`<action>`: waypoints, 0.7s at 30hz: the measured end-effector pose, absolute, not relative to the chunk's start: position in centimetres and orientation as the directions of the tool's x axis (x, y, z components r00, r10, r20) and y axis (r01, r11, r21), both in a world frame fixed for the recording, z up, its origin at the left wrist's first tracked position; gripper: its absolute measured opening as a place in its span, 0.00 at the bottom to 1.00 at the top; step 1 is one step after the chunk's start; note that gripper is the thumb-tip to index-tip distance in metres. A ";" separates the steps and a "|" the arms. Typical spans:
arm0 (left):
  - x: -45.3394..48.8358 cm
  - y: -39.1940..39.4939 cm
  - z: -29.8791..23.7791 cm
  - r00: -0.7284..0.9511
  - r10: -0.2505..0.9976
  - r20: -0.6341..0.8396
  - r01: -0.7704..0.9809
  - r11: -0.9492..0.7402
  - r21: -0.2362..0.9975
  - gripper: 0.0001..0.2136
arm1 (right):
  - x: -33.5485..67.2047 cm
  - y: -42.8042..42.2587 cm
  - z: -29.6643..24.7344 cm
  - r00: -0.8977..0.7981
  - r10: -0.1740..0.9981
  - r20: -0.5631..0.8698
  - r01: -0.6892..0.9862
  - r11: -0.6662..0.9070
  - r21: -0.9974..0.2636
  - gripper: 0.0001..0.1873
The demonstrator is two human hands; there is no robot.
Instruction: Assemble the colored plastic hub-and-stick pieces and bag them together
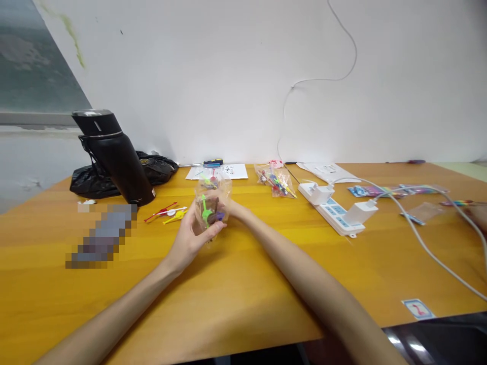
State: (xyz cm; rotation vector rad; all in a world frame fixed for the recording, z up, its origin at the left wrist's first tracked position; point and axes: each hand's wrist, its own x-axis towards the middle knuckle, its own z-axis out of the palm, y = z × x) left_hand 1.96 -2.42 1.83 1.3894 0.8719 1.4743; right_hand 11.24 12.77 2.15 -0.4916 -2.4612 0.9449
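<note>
Over the middle of the table, my left hand (189, 232) is closed round a clear plastic bag (227, 188), thumb across its front. Through the film show a green arrow-shaped plastic piece (206, 212) and a purple piece (219, 216). My right hand (224, 202) reaches in from the right to the bag's far side. Its fingers are mostly hidden by the bag, so whether they grip it or are inside it cannot be told. Left of the bag lie loose arrow-shaped pieces: a red one (162, 211), a white one (174, 211) and a yellow one (175, 217).
A black bottle (117, 157) stands before a black plastic bag (160, 170). Nearer lies a pixelated item (104, 235). Another bag of colourful pieces (276, 180) lies at the back. A power strip (335, 215) with cables sits right; another person's hand (477, 215) is at the right edge.
</note>
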 end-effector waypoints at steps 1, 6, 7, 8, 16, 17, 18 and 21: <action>2.0 -2.5 2.0 0.043 0.936 0.350 -0.144 -0.341 0.929 0.26 | 11.6 13.1 2.8 -0.830 0.480 0.282 0.168 0.699 -0.695 0.06; 2.1 -2.3 1.9 0.087 0.945 0.316 -0.143 -0.302 0.942 0.24 | 15.0 12.9 7.9 -0.695 0.608 0.383 0.294 0.727 -0.620 0.05; 2.1 -2.1 1.7 0.088 0.949 0.303 -0.138 -0.290 0.947 0.24 | 15.8 12.5 9.1 -0.649 0.631 0.426 0.317 0.732 -0.603 0.06; 2.1 -1.9 1.5 0.088 0.954 0.287 -0.128 -0.275 0.953 0.24 | 16.5 12.1 10.5 -0.617 0.638 0.462 0.324 0.740 -0.589 0.07; 2.2 -1.3 0.8 0.063 0.977 0.206 -0.003 -0.206 0.979 0.23 | 21.0 8.1 17.7 -0.533 0.652 0.538 0.365 0.752 -0.549 0.04; 2.2 -1.4 0.8 0.058 0.977 0.207 0.001 -0.208 0.978 0.22 | 21.4 7.7 18.1 -0.548 0.649 0.528 0.365 0.753 -0.548 0.03; 2.2 -1.4 0.9 0.055 0.976 0.209 0.004 -0.209 0.978 0.22 | 21.7 7.3 18.5 -0.565 0.648 0.511 0.368 0.752 -0.547 0.03; 2.1 -1.4 0.9 0.050 0.976 0.210 0.011 -0.211 0.977 0.22 | 22.4 6.5 19.1 -0.615 0.656 0.439 0.395 0.737 -0.548 0.05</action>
